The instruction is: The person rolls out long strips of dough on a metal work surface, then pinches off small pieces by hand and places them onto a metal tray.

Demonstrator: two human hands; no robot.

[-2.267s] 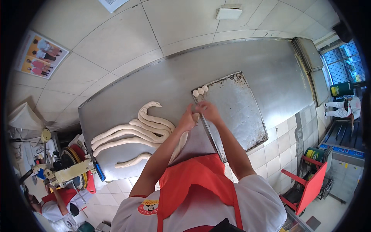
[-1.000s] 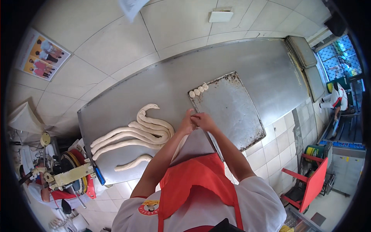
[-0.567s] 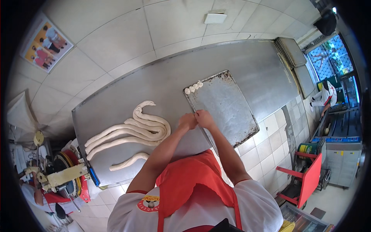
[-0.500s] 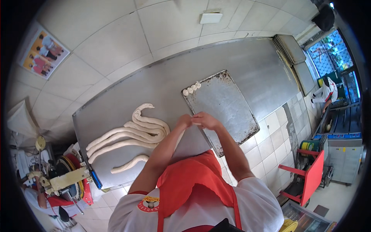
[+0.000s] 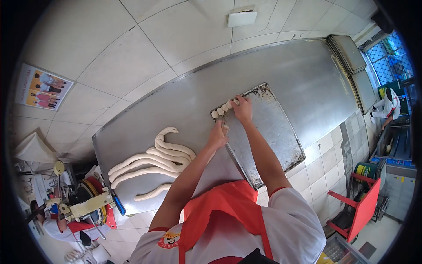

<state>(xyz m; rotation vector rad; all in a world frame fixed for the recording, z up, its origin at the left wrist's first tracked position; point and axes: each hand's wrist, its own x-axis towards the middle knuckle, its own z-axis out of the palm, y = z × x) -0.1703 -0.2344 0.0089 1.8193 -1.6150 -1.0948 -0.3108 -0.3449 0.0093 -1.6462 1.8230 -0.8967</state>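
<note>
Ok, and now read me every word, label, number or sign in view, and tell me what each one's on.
I won't copy out wording or brands, but print shows here:
Wall poster, white with orange picture panels: lettering along its left edge.
Round red-and-yellow badge on the white shirt: lettering around a small figure.
Green-and-yellow container by the red chair: any markings are too small to read.

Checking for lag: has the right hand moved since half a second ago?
Yes: against the metal tray, the right hand has moved forward, to the dough pieces at the tray's far end.
</note>
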